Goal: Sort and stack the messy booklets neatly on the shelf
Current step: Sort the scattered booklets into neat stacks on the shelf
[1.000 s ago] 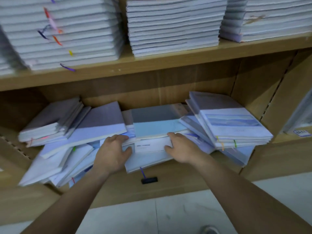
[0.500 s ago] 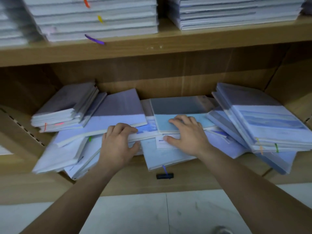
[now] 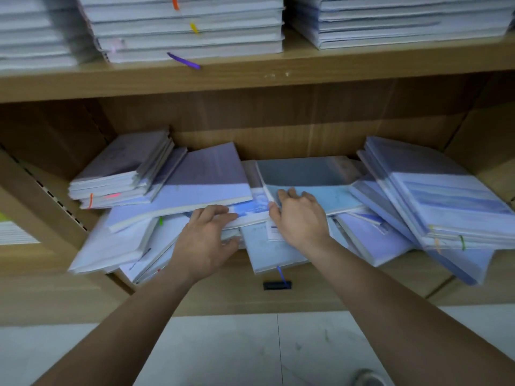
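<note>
Lower shelf [image 3: 334, 288], wood: messy booklets [image 3: 111, 246] lay spread across its whole width, overlapping at odd angles, several overhanging the front edge. Small stack [image 3: 119, 168] at the left end, skewed, orange and pink tabs showing at its near side. Lavender booklet [image 3: 206, 176] leaned tilted against that stack. Taller stack [image 3: 446, 199] at the right end, slumped towards the middle, yellow and green tabs on its near edge.

Both bare forearms reached in from below. Left hand [image 3: 204, 240]: fingers [image 3: 214, 214] curled over the near edge of a blue-printed booklet [image 3: 252, 208] in the middle of the pile, thumb below that edge, so the hand pinched it. Right hand [image 3: 299, 218] just beside the left, not touching it: fingers fairly straight, lying on top of a light-blue booklet [image 3: 331, 196], thumb at its near left corner; could not tell whether the thumb went under the cover. Light-blue booklet lay partly over the blue-printed one.

A blue ribbon hung from a pale booklet [image 3: 267, 254] under the right wrist, down over a black clip [image 3: 277, 285] on the shelf front.

Upper shelf [image 3: 250, 79] carried neat stacks [image 3: 189, 37] of white-edged booklets, a purple tab [image 3: 182, 60] sticking out near the bottom. Pale tiled floor [image 3: 223, 352] below
</note>
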